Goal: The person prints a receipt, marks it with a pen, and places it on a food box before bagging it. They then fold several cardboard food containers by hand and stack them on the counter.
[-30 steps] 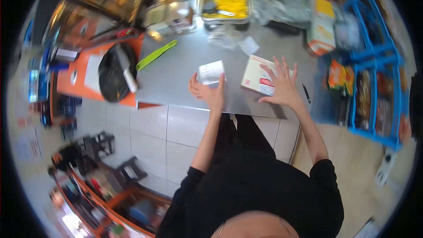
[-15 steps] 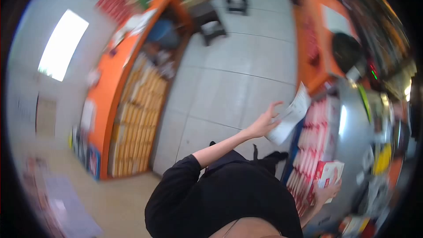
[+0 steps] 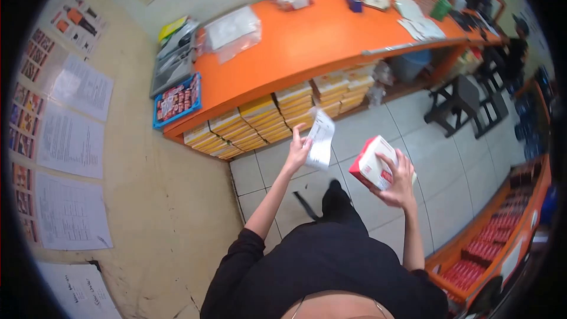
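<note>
A white paper slip with faint print (image 3: 321, 142), probably a receipt, hangs from my left hand (image 3: 299, 152). The thumb pinches its edge while a finger points up. My right hand (image 3: 399, 178) grips a small red and white carton (image 3: 373, 162) from above, fingers curled over its near side. Both hands are in front of my body, above the tiled floor, and the slip and carton do not touch. Past them stands a long orange counter (image 3: 295, 23).
Stacked yellow and white boxes (image 3: 283, 106) fill the shelf under the counter. On its left end are a blue basket of small packets (image 3: 177, 100) and a grey tray (image 3: 174, 62). Dark stools (image 3: 455, 103) stand right. Red boxes (image 3: 472, 266) fill a low orange shelf. A person (image 3: 518, 41) is far right.
My view has turned left toward the orange counter. My right hand has brought the carton away from the stacked boxes beside the metal surface; my left hand still holds the slip.
</note>
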A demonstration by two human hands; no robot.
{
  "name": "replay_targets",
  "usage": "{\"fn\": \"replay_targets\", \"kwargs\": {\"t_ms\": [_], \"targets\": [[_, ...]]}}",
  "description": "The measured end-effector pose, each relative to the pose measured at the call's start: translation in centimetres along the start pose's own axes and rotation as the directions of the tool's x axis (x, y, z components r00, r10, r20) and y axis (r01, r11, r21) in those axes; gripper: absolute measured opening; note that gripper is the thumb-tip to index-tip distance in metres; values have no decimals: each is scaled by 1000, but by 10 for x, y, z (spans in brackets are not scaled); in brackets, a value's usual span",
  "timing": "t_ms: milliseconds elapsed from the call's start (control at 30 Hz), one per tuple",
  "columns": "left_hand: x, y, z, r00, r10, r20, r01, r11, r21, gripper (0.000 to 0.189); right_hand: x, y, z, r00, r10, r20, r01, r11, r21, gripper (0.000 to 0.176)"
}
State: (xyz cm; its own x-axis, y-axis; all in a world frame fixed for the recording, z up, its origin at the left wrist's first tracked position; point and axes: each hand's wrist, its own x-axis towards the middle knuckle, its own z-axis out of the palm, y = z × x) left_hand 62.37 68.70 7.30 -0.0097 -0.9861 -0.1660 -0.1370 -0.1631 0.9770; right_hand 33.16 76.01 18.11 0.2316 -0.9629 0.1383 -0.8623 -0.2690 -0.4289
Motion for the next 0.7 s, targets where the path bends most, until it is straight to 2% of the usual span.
{"fn": "replay_targets", "kwargs": {"t_ms": [67,133,200,233,267,333,367,400,467,500,533,567,633,700], "targets": [[61,2,-22,994,23,-109,-29,998,-52,53,90,-16,13,977,-210,33,209,978,24,82],[131,0,-40,958,232,-171,-259,952,-160,53,173,-29,28,939,-341,52,337,939,73,81],[191,34,-59,899,381,-214,-405,911,-76,53,249,-36,48,912,-406,49,402,912,86,80],[225,47,-65,838,484,-253,-529,833,-160,52,285,-41,56,893,-449,41,444,891,93,80],[259,47,-72,832,484,-272,-534,832,-150,52,319,-46,61,890,-452,62,447,890,87,81],[314,44,-90,903,262,-341,-340,921,-190,53,383,-57,73,872,-484,75,474,872,121,82],[331,42,-95,928,114,-356,-95,993,70,49,415,-62,79,867,-493,69,481,866,133,82],[339,33,-96,929,105,-356,-85,994,73,49,436,-67,83,854,-512,86,502,857,114,83],[352,0,-99,857,432,-282,-271,842,466,45,474,-70,104,835,-535,128,524,844,112,84],[358,-10,-105,861,417,-291,-254,848,464,45,493,-69,120,818,-549,173,547,835,65,85],[360,-13,-112,794,464,-392,-257,841,475,40,508,-66,137,798,-562,220,572,820,22,86],[360,-17,-117,713,504,-487,-256,834,488,36,520,-60,154,799,-543,257,538,837,96,87],[354,-26,-149,675,325,-663,-99,930,354,34,535,-47,185,778,-531,334,538,839,81,83],[355,-42,-200,628,354,-693,-43,905,423,36,541,-50,196,760,-491,426,546,838,-8,79]]}}
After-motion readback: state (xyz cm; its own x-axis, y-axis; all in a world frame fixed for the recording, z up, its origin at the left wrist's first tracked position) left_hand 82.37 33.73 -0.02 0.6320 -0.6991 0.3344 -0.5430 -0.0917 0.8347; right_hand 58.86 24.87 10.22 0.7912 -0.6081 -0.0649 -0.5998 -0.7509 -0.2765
